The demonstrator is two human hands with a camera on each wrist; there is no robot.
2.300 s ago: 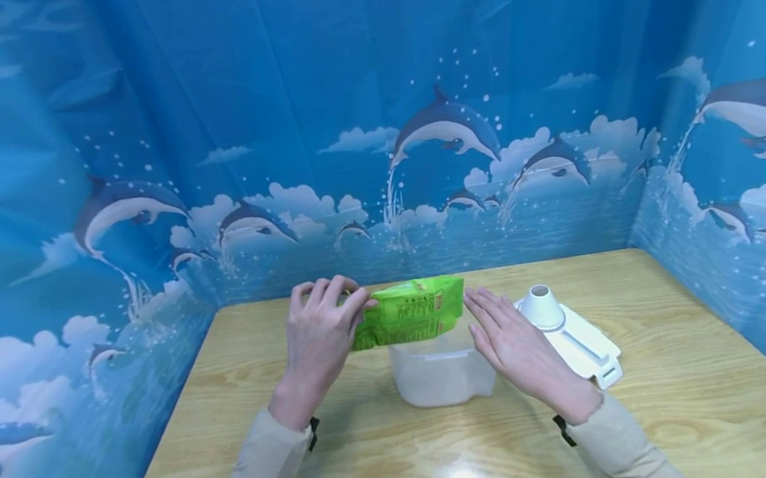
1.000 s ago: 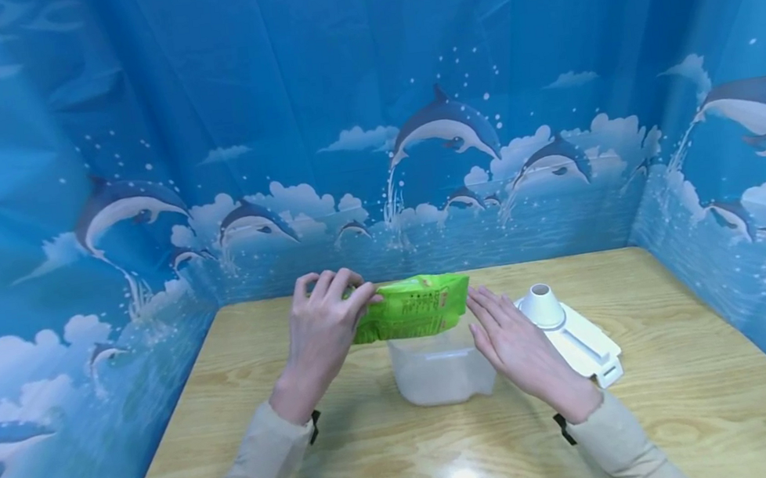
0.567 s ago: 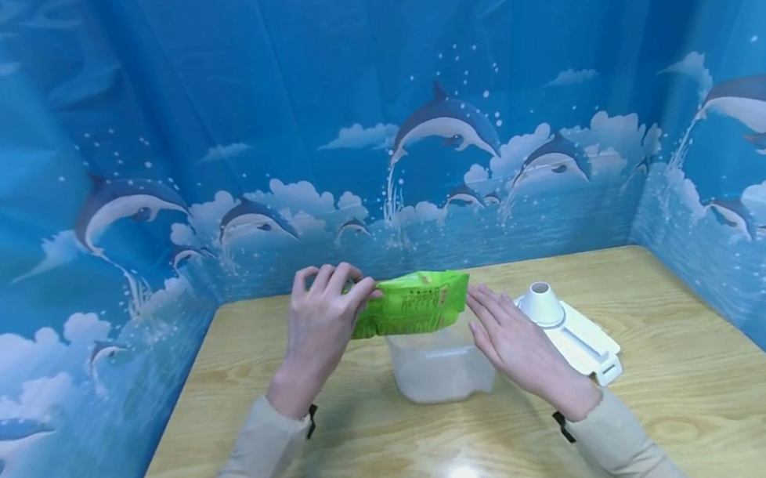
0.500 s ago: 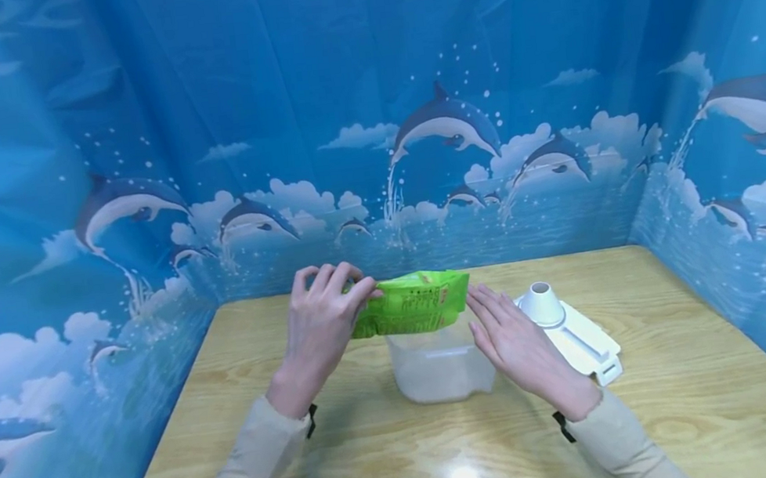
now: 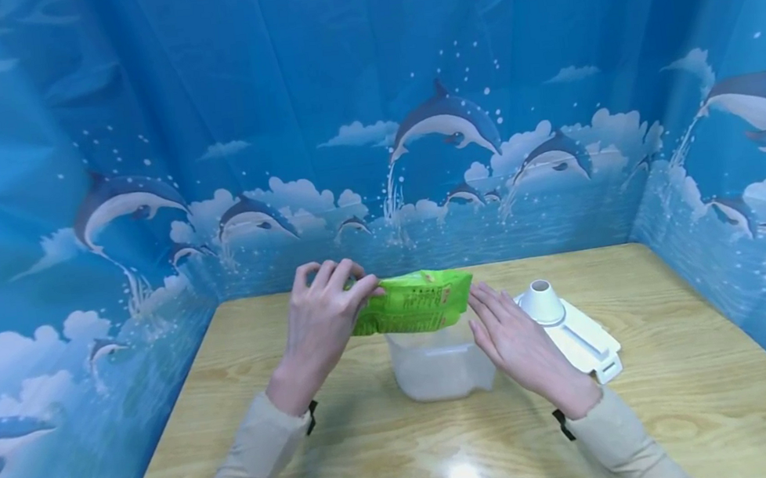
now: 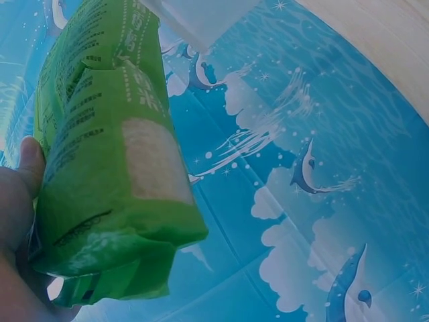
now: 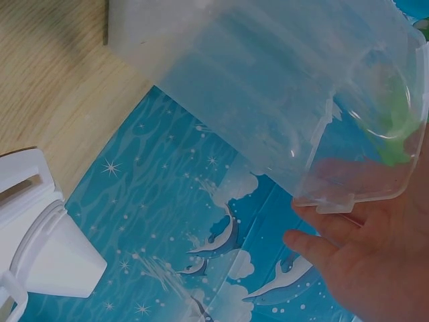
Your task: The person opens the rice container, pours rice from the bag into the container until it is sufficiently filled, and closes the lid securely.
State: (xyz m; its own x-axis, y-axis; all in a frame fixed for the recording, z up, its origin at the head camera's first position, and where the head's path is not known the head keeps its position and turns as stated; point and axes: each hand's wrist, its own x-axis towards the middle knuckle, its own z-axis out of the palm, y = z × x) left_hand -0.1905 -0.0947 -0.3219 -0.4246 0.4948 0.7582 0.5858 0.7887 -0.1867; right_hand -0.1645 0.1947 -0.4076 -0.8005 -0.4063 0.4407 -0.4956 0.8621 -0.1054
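My left hand [image 5: 324,313] grips one end of a green printed bag [image 5: 418,302], holding it sideways over a translucent plastic container [image 5: 441,374]. In the left wrist view, a clear window on the bag [image 6: 154,161] shows whitish contents that look like rice. The bag's right end is over the container's mouth; whether anything flows out is hidden. My right hand [image 5: 515,338] lies against the container's right side, fingers straight. From the right wrist view, that hand [image 7: 375,248] touches the rim of the tall clear container [image 7: 241,87], and green shows through its wall.
A white lid with a cone-shaped spout [image 5: 543,307] lies on the wooden table [image 5: 380,460], right of the container and close beside my right hand. Blue dolphin-print sheeting [image 5: 369,114] rises behind the table and along both sides.
The green bag has risen a little and shifted slightly right, its lower edge now higher, with my left hand moving along. My right hand and the container stay nearly in place.
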